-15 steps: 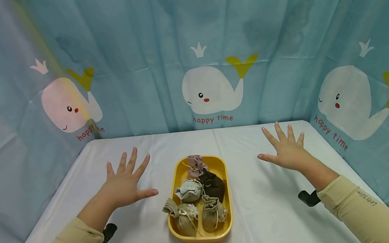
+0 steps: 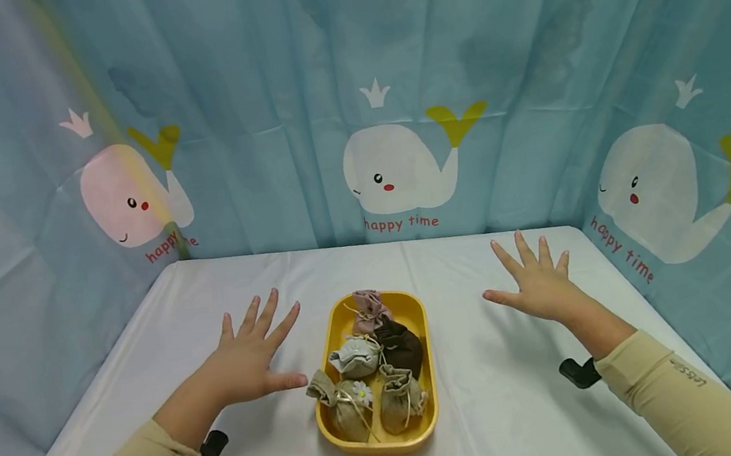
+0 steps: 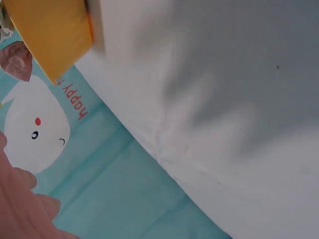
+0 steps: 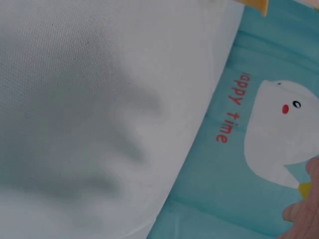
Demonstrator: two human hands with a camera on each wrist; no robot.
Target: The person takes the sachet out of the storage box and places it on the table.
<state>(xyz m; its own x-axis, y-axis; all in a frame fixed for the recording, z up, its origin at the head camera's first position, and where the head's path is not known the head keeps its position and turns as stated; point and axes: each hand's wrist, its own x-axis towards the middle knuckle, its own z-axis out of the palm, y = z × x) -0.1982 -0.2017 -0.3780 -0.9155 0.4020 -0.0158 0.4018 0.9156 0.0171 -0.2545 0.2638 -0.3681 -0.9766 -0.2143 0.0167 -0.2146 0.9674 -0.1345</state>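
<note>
Yellow plastic makes up the tray [image 2: 382, 448] between my hands, and all five small cloth bags that I can see sit inside it: a pink bag [image 2: 370, 311] at the far end, a black bag [image 2: 402, 349] and a pale grey bag [image 2: 356, 359] side by side in the middle, then a tan bag with a daisy [image 2: 352, 415] and a plain tan bag [image 2: 400, 402] nearest me. The daisy one leans so its neck reaches over the tray's left rim. I hold nothing: my left hand [image 2: 251, 363] is spread wide, its thumb near that rim, and my right hand [image 2: 542, 287] is spread too, farther off over the white cloth [image 2: 483, 414]. What stands done, I judge, is the gathering of the bags in one tray; gripping or lifting any of them is not under way. Whether my handling is yet to start or already finished, I cannot tell.
</note>
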